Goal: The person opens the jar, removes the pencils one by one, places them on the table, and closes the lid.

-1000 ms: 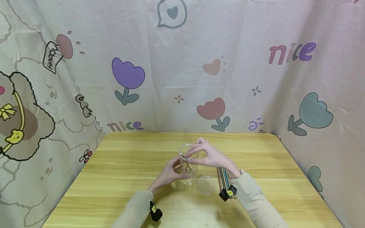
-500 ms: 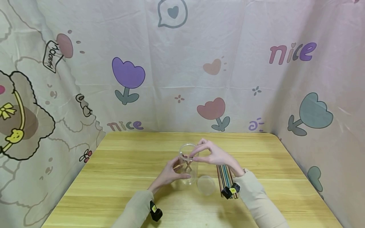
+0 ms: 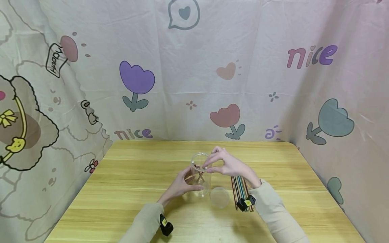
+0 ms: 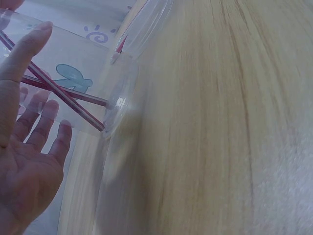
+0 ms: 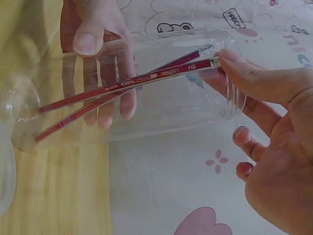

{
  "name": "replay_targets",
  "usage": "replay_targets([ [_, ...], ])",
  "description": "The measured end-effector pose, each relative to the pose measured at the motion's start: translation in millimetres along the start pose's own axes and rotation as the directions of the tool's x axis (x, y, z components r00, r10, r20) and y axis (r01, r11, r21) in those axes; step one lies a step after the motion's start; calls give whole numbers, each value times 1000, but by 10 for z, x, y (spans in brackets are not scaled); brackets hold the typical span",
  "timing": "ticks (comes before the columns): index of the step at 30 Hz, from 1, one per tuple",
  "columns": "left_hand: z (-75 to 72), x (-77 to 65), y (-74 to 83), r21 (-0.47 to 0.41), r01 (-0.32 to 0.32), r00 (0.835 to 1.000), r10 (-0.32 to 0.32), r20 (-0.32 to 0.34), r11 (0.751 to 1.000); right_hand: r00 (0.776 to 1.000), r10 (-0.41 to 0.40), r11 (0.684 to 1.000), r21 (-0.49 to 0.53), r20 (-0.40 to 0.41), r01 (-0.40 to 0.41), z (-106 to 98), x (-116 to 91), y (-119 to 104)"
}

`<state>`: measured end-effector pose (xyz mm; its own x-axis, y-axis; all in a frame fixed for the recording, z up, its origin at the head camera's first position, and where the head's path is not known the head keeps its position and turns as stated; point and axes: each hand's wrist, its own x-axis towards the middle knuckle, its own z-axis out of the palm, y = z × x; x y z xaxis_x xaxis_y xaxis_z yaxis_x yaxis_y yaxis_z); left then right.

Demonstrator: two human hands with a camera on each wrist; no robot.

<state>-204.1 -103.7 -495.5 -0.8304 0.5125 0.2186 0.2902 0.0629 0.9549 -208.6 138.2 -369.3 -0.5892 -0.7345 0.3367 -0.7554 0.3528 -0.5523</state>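
A clear plastic jar (image 3: 206,185) stands upright on the wooden table, with two dark red pencils crossed inside it. My left hand (image 3: 180,185) grips the jar low down, thumb in front and fingers behind. At the jar's mouth is my right hand (image 3: 227,164); in the right wrist view its thumb and forefinger pinch the end of the upper pencil (image 5: 142,78), marked HB. Behind that one leans the second pencil (image 5: 78,113), its end below the rim. Both lower ends rest at the jar's bottom in the left wrist view.
A round translucent lid (image 3: 219,197) lies just right of the jar. Farther right, several coloured pencils (image 3: 238,189) lie side by side, partly under the right wrist. A printed cloth (image 3: 182,67) hangs behind the wooden table (image 3: 136,175).
My right hand has shifted slightly right and up at the jar's mouth, and the pinched pencil has tilted that way, so the two pencils now cross more plainly. My left hand has held still.
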Motion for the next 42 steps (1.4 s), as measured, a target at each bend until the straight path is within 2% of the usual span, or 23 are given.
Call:
replay_targets([
  [8,8,4,3,14,16,1000,-16,-4,1000,1000,22,996,85,-20,-20,3,-1,29],
  [12,10,8,10,11,18,1000,-18,-1,1000,1000,22,999,33,-8,-22,-1,-1,27],
  [17,3,9,1,4,3,1000,-3,7,1000,998,34,999,-35,51,-33,7,10,-21],
  [22,7,9,2,-8,-3,1000,3,10,1000,994,68,997,-37,84,-65,16,17,-61],
  [29,9,3,8,11,11,1000,-11,-6,1000,996,79,997,13,47,-80,4,19,-52],
  [38,9,0,0,24,25,1000,-24,-10,999,998,60,990,124,9,-60,25,29,17],
  [42,6,3,-6,22,24,1000,-24,-15,999,999,51,990,134,-11,-50,32,34,19],
])
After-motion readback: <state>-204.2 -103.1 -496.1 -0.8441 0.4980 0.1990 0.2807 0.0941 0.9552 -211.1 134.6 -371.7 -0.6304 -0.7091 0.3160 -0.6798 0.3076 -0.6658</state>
